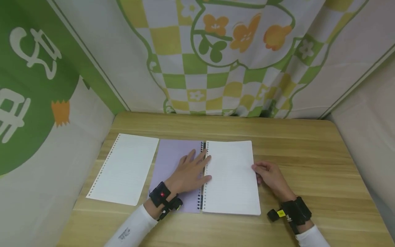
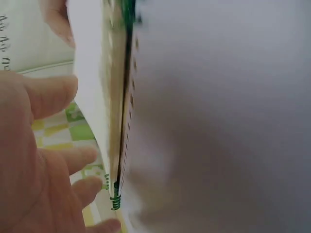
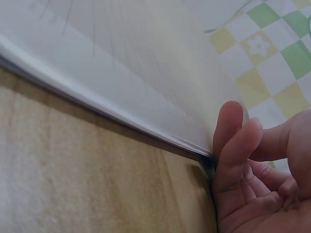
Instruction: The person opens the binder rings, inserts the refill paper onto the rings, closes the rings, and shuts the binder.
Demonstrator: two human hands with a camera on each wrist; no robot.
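Note:
An open spiral notebook lies on the table, its purple cover (image 1: 178, 151) to the left and its stack of white lined pages (image 1: 231, 178) to the right. My left hand (image 1: 188, 173) rests across the binding with fingers spread, the fingertips reaching the inner edge of the pages. Dark rings (image 2: 115, 200) show at the spine in the left wrist view. At the right edge of the pages, my right hand (image 1: 271, 176) pinches the page edge between thumb and finger, the other fingers curled. How many sheets it holds, I cannot tell.
A loose white sheet (image 1: 123, 168) with punched holes down its left side lies left of the purple cover. The wooden table (image 1: 308, 154) meets a checked, flowered curtain (image 1: 194, 79) at the back. Fabric walls flank both sides.

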